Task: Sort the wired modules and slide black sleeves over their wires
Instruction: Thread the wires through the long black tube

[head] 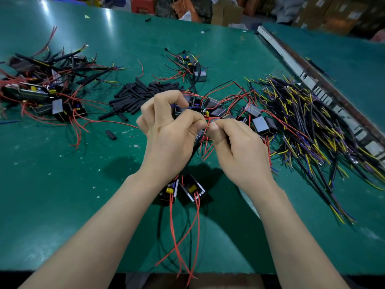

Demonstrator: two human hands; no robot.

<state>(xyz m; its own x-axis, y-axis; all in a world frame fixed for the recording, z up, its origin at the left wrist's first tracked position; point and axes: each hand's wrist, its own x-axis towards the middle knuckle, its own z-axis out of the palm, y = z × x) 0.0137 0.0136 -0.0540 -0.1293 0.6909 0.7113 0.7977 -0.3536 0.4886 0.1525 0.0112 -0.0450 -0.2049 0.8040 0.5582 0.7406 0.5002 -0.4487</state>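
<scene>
My left hand (168, 130) and my right hand (237, 147) meet above the middle of the green table (73, 174), both pinching thin red wires (205, 147) between thumb and fingertips. Whether a black sleeve is on those wires is hidden by my fingers. Two wired modules (181, 189) lie under my wrists, their red wires trailing toward the near edge. Several more modules (256, 119) lie just beyond my hands. A pile of black sleeves (141, 94) sits behind my left hand.
A heap of sleeved modules (43, 90) lies at the far left. A big spread of black, yellow and purple wires (308, 126) covers the right. A small module cluster (193, 67) sits farther back. A metal rail (312, 80) runs along the right seam.
</scene>
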